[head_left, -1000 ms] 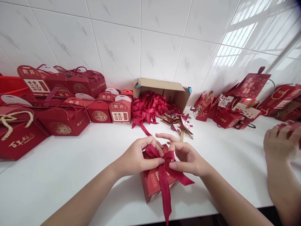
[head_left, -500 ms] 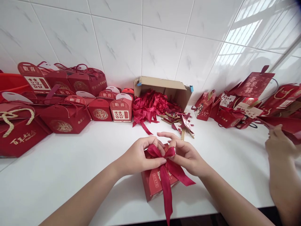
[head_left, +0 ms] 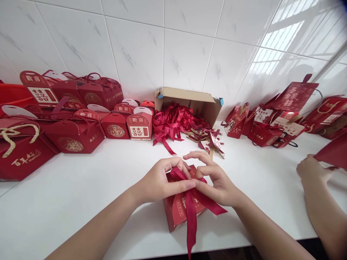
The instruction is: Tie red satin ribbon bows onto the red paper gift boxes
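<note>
A small red gift box (head_left: 172, 213) with gold characters stands on the white table in front of me. On its top sits a dark red satin ribbon (head_left: 191, 220) tied in a bow, its two tails hanging over the front and right side. My left hand (head_left: 159, 182) pinches the bow's left loop and middle between thumb and fingers. From the other side my right hand (head_left: 218, 182) has thumb and index finger closed on the bow by the knot, its other fingers raised. Both sets of fingertips meet at the knot and partly hide it.
Behind the box, a cardboard carton (head_left: 189, 94) lies on its side, spilling red ribbons (head_left: 173, 119) and tags (head_left: 214, 144). Red gift boxes (head_left: 76, 133) line the left; more boxes (head_left: 264, 135) stand right. A co-worker's hand (head_left: 311, 169) holds a red piece at far right.
My right thumb and fingers have closed in over the knot, covering more of the bow's right loop. The co-worker's hand has shifted left and slightly down.
</note>
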### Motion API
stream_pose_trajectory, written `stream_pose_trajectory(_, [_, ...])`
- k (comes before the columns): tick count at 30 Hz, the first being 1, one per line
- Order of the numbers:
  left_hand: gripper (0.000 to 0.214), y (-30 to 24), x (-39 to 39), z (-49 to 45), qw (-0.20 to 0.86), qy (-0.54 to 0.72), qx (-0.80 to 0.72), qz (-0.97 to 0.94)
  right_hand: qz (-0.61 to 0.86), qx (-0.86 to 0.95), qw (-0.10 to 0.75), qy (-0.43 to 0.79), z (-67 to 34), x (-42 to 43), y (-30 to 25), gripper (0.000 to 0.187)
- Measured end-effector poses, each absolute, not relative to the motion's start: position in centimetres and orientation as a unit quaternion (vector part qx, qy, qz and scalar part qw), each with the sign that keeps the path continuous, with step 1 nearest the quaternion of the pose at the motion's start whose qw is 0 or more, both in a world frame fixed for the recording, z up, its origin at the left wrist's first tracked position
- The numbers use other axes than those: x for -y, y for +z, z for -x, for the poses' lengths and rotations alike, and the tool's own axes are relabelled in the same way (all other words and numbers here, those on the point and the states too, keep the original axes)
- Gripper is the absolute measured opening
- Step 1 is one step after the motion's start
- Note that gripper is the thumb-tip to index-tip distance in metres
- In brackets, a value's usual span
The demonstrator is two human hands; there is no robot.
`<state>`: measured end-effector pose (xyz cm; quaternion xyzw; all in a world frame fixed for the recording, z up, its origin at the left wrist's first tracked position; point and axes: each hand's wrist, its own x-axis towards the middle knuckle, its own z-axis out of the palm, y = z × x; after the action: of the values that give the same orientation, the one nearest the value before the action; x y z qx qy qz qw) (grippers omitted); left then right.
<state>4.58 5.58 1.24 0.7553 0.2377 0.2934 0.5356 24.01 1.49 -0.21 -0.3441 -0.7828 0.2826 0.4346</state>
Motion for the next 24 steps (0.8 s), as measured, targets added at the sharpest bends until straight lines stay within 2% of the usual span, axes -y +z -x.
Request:
stream_pose_trajectory(7, [0.025, 0.8, -5.5, -4.7, 0.551, 0.325, -0.272, -0.719, 0.369, 0.691, 0.460, 0.420, -23.3, -1.6, -0.7, 0.031])
stream_pose_trajectory(15, [0.024, 1.2, -5.4, -5.1, 0.513, 0.327, -0.284, -0.741, 0.294, 0.518, 0.508, 0.622, -22.8, -1.8, -1.3, 0.035])
stream_pose_trajectory(24, [0.037, 1.1, -5.4, -4.8, 0.488, 0.319, -0.269, -0.766, 0.231, 0.422, 0.526, 0.702, -22.7, -2.4, -1.6, 0.045])
